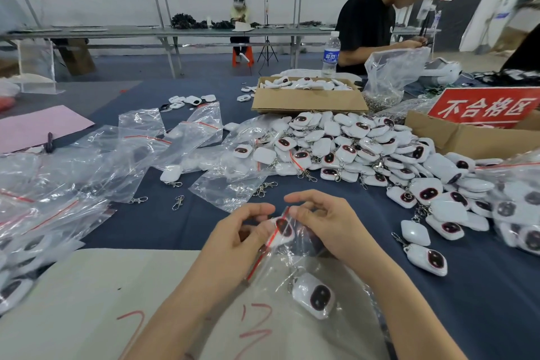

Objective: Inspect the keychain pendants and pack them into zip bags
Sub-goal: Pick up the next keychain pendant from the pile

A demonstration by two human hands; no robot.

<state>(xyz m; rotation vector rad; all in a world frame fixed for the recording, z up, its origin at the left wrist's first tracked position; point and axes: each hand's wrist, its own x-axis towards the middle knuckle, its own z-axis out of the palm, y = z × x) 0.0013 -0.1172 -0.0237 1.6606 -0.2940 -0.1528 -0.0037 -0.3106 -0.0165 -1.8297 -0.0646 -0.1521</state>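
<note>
My left hand (pixel 242 232) and my right hand (pixel 324 222) hold a clear zip bag (pixel 280 266) by its red-striped mouth, just above the near table edge. A white keychain pendant (pixel 283 228) with a dark oval face sits at the bag's mouth between my fingers. Another pendant (pixel 314 295) lies inside the lower part of the bag. A big heap of loose pendants (pixel 350 149) covers the middle and right of the blue tablecloth.
Empty and filled zip bags (pixel 96 172) are strewn on the left. A shallow cardboard box (pixel 306 99) of white parts stands behind the heap, a red-signed box (pixel 473 131) at the right. A person in black works across the table beside a water bottle (pixel 331 52).
</note>
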